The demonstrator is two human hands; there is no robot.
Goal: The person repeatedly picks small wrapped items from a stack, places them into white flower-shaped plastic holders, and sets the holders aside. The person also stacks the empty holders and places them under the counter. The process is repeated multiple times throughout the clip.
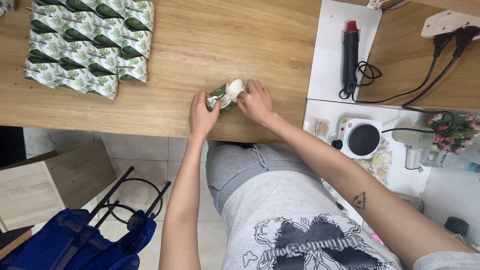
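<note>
Presumably mid-fold, both the left hand point(202, 114) and right hand point(256, 102) pinch a small green-and-white leaf-print paper packet point(226, 95) near the wooden tabletop's point(210, 45) front edge, fingers closed; creasing needs steady pressure.

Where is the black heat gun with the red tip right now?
In the head view, the heat gun lies on a white board at the upper right, beyond the person's right hand and above the small hot plate.

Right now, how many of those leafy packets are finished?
A big stack of leaf-print packets already lies in rows at the far left of the wooden table. One more packet is between the left hand and right hand. I see no unwrapped pieces waiting, so what's left is unclear.
</note>
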